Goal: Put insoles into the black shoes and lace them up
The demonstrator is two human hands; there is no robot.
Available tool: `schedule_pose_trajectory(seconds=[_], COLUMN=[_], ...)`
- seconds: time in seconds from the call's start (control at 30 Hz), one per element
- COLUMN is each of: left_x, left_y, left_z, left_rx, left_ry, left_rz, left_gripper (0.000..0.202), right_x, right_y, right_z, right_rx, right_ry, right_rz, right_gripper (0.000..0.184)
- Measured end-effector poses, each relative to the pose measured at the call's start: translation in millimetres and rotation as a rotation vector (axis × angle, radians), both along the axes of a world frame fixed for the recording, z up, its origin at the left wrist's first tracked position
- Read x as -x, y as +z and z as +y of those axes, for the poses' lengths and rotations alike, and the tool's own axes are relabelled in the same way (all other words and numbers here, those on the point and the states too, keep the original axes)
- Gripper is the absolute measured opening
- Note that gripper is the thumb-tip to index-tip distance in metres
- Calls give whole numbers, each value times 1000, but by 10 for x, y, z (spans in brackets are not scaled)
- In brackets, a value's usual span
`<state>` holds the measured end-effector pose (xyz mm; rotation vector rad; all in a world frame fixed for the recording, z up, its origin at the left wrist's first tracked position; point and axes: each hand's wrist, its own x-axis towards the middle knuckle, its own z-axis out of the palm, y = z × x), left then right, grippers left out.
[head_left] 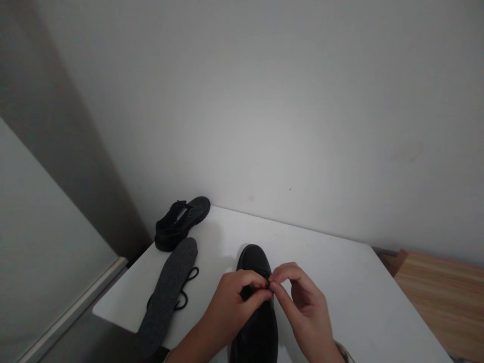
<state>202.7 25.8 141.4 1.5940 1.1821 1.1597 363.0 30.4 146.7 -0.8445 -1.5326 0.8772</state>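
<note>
A black shoe (257, 327) lies on the white table in front of me, its toe pointing away. My left hand (238, 295) is over the shoe's upper, thumb and forefinger pinched on a thin black shoelace (268, 283). From the other side, my right hand (302, 307) pinches the same spot, its fingertips meeting those of the left. The fingers hide most of the lace and the shoe's eyelets. To the left rests a long grey felt insole (170, 292), with a loose black lace (182, 301) looping out from under it.
A second black shoe (181, 222) stands at the table's far left corner, near the wall (264, 126). The white table (321, 257) meets the wall at the back. A wooden surface (442, 297) is to the right, and a white panel (45, 242) to the left.
</note>
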Motion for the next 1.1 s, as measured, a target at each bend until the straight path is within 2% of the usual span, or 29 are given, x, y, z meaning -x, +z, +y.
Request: schedule_pose_trajectory(seconds=[0.03, 0.1, 0.13, 0.2, 0.27, 0.47, 0.53, 0.7, 0.83, 0.93, 1.0, 1.1], left_x=[4, 14, 19, 25, 27, 48, 61, 76, 62, 53, 59, 82], left_y=[-12, -43, -60, -88, -95, -7, -2, -90, -114, -66, -19, 44], left_z=[-5, -12, -13, -13, -13, -13, -3, 47, 59, 29, 3, -23], left_rx=[-4, -20, -39, -83, -108, 3, 46, 122, 190, 144, 54, -99], left_ry=[3, 8, 14, 37, 54, 7, -7, -53, -113, -80, -64, -114], left_rz=[-10, -31, -37, -34, -14, 40, -2, -196, -329, -207, -30, 170], left_gripper=[9, 9, 8, 8, 10, 13, 11, 9, 14, 15, 15, 24], right_x=[-8, -37, -55, -96, -138, -222, -240, -320, -376, -353, -302, -200], right_y=[-14, -39, -48, -59, -61, -50, -49, -40, -33, -40, -64, -131], right_z=[9, 25, 32, 42, 46, 20, -9, -85, -82, -66, -62, -65], right_rx=[17, 62, 83, 109, 100, -22, -47, -98, -139, -145, -140, -130], right_ry=[-3, 16, 40, 91, 104, -34, -15, 149, 195, 168, 149, 139], right_rz=[-39, -126, -165, -225, -270, -315, -320, -423, -547, -577, -548, -465], right_gripper=[6, 20, 21, 9, 12, 14, 14, 14, 14, 13, 16, 29])
